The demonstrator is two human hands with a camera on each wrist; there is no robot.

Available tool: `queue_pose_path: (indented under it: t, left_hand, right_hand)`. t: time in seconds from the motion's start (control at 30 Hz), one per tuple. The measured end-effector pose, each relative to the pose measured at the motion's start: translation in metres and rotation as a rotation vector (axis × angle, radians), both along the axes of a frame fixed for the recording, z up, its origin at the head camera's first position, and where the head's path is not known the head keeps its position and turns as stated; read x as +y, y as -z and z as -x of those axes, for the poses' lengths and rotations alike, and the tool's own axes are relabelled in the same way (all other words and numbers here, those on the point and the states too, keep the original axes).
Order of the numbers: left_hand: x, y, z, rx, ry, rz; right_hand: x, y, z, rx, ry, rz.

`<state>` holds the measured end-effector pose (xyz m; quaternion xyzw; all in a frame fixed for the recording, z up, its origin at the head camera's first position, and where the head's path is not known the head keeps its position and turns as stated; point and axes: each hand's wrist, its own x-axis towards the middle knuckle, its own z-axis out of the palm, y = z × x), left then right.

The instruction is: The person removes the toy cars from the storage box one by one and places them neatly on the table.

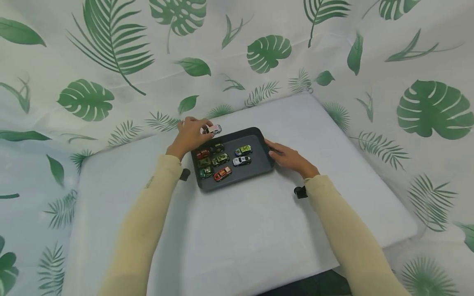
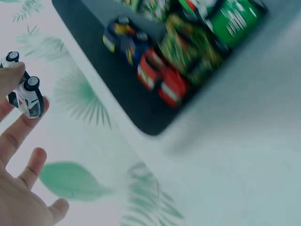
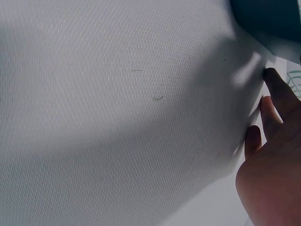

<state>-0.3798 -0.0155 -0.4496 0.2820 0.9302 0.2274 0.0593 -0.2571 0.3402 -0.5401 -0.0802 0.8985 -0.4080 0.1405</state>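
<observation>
Between thumb and fingers, my left hand (image 1: 191, 133) pinches a white toy car (image 1: 212, 129) above the tray's far left corner. Its wheels show in the left wrist view, where my other fingers spread away from it. The dark grey tray (image 1: 255, 164) lies on the white table with several toy cars in it. At the tray's right edge, my right hand (image 1: 290, 158) holds the rim with thumb and forefinger. In the right wrist view its other fingers (image 3: 270, 115) reach down beside the tray, near the tablecloth.
Crowded in the tray's left half are a red car (image 1: 203, 154), a green car (image 1: 206, 172) and an orange-red car (image 1: 222, 174), among others. A yellow-green car (image 1: 243, 150) and a silver car (image 1: 242, 160) stand right of them. Leaf-patterned cloth (image 1: 222, 53) hangs behind the table (image 1: 237, 230).
</observation>
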Motion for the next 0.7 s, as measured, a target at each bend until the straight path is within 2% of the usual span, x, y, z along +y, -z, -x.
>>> queue_pose_path:
  t: [0.27, 0.47, 0.7]
  left_hand:
    - [-0.046, -0.01, 0.001, -0.014, -0.019, -0.012]
    - [-0.078, -0.009, -0.003, -0.035, -0.056, 0.013]
    - [-0.109, -0.006, -0.005, -0.032, -0.093, 0.03]
  right_hand:
    - [-0.001, 0.001, 0.001, 0.003, -0.016, 0.042]
    - [-0.003, 0.003, -0.001, -0.038, -0.006, 0.059]
    - [-0.007, -0.003, 0.0, -0.024, -0.007, 0.04]
